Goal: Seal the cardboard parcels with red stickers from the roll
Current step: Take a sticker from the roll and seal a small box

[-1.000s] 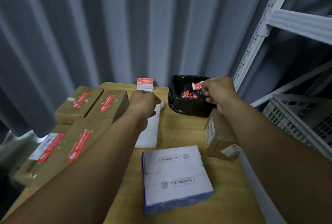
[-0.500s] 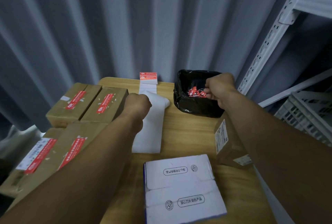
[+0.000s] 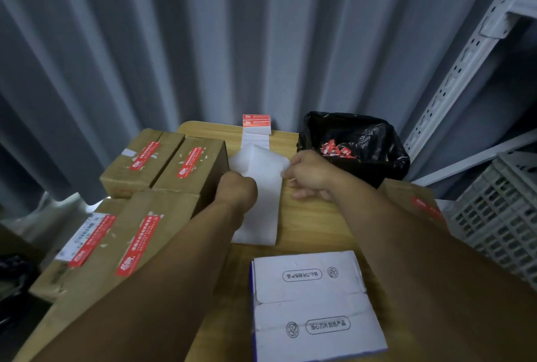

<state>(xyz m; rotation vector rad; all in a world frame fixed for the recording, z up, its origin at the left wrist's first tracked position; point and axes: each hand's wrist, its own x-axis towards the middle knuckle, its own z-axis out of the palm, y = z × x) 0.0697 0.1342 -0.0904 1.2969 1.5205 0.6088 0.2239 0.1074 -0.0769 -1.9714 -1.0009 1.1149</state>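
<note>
Sticker strip [image 3: 258, 216] lies on the desk [image 3: 313, 216], red stickers [image 3: 256, 121] at its far end. Left hand [image 3: 238, 191] clenches on the strip; right hand [image 3: 309, 177] apparently pinches its edge. Draw the strip taut, then peel one sticker cleanly.

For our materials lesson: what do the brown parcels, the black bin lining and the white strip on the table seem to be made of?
The brown parcels: matt cardboard, judging by the dull brown faces and flap seams. The black lining: thin glossy plastic film, crinkled with bright highlights. The white strip: probably smooth release paper; it bends in a curve.
</note>
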